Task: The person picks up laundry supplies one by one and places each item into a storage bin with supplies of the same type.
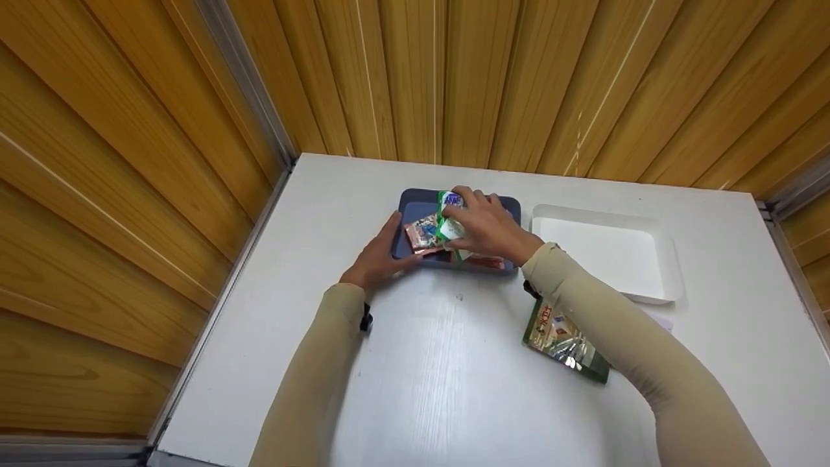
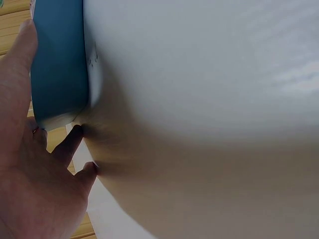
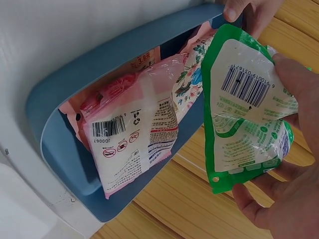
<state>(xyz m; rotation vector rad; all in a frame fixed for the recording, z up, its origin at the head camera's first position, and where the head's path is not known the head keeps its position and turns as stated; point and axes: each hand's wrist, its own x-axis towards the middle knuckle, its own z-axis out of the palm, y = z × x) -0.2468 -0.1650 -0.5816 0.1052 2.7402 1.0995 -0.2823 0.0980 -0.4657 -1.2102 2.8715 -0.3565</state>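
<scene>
A blue tray (image 1: 418, 209) stands at the back of the table with several packets in it. My left hand (image 1: 378, 259) holds its front left corner, thumb along the front wall (image 2: 57, 59) and fingers round the side. Above the tray my right hand (image 1: 487, 227) grips a green-and-white plastic packet (image 3: 244, 107), with a barcode facing the right wrist camera. Inside lie a pink-and-white packet (image 3: 137, 124), a flower-patterned packet (image 1: 425, 233) and reddish packets (image 1: 483, 261). Part of the contents is hidden under the right hand.
To the right of the blue tray stands a white tray (image 1: 600, 250). A green-edged packet (image 1: 564, 340) lies on the white table (image 1: 415, 376) in front, partly under the right forearm. Wooden panels (image 1: 480, 84) rise behind the table's back edge.
</scene>
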